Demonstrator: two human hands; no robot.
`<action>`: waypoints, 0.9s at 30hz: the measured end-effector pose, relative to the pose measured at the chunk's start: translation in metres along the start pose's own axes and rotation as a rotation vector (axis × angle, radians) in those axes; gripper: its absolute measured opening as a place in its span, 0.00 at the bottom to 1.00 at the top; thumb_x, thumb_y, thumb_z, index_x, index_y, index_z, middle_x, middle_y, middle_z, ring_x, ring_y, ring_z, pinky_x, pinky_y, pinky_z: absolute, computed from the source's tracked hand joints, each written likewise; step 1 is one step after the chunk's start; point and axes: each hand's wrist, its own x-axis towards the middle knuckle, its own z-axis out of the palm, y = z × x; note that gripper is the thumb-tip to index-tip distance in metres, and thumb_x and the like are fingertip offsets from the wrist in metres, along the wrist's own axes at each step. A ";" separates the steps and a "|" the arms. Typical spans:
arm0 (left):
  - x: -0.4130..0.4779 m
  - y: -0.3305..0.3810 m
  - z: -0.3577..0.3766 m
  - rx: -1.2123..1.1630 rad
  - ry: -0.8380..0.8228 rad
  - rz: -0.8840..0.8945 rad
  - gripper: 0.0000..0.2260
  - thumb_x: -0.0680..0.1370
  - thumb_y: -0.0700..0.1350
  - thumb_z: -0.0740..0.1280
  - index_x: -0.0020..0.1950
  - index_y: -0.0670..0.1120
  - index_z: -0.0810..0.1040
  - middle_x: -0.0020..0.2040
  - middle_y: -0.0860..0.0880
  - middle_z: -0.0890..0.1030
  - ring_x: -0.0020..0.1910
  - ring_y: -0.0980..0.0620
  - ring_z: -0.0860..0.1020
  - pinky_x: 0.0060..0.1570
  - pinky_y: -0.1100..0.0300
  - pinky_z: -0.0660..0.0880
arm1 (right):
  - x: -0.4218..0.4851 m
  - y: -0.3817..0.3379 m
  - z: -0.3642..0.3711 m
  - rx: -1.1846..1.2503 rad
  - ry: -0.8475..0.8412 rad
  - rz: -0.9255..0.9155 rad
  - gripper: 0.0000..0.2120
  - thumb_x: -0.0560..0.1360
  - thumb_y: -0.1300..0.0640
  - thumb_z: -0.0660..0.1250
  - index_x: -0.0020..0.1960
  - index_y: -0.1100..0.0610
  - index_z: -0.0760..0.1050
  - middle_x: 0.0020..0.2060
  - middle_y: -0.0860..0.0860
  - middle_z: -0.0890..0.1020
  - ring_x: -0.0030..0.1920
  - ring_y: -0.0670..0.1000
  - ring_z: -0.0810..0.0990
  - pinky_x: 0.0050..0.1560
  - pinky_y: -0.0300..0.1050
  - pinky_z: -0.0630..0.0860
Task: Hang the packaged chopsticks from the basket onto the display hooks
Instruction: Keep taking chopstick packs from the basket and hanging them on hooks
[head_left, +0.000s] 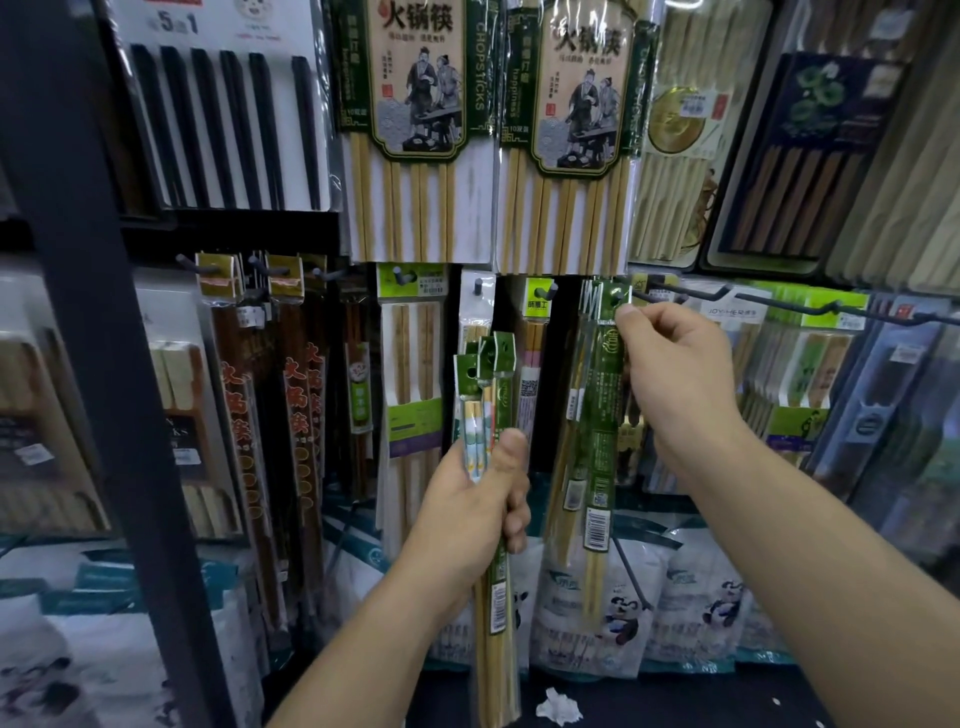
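My left hand (480, 499) grips a bundle of several green-labelled chopstick packs (491, 384), held upright below the middle of the display. My right hand (670, 364) pinches the top of one more green chopstick pack (600, 415) at its header card, right at a black display hook (621, 296). Other packs of the same kind hang on that hook behind it. The basket is out of view.
Large bamboo chopstick packs (415, 130) hang above. Dark red packs (249, 415) hang left, pale ones (410, 389) in the middle. A long black hook (753, 301) juts out at right. A dark shelf post (104, 312) stands at left. Crumpled white paper (558, 706) lies below.
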 end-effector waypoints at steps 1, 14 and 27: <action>0.000 0.000 0.000 -0.042 0.001 -0.020 0.34 0.66 0.74 0.72 0.51 0.45 0.73 0.32 0.51 0.73 0.27 0.54 0.69 0.26 0.61 0.70 | 0.000 0.000 0.000 -0.003 0.004 0.004 0.16 0.81 0.52 0.66 0.36 0.57 0.73 0.23 0.44 0.67 0.25 0.45 0.64 0.42 0.40 0.73; -0.003 0.003 -0.002 -0.106 -0.050 0.013 0.17 0.80 0.60 0.68 0.48 0.47 0.72 0.37 0.48 0.76 0.27 0.52 0.72 0.26 0.59 0.72 | -0.044 -0.001 0.001 -0.158 -0.215 -0.154 0.06 0.78 0.52 0.71 0.42 0.48 0.81 0.35 0.41 0.81 0.34 0.38 0.77 0.35 0.31 0.74; -0.007 0.005 -0.003 -0.062 -0.031 0.005 0.19 0.78 0.63 0.67 0.52 0.47 0.81 0.39 0.44 0.82 0.33 0.47 0.81 0.31 0.56 0.78 | -0.058 -0.005 0.009 0.095 -0.386 0.034 0.07 0.78 0.53 0.72 0.42 0.52 0.83 0.30 0.46 0.80 0.31 0.42 0.76 0.33 0.33 0.72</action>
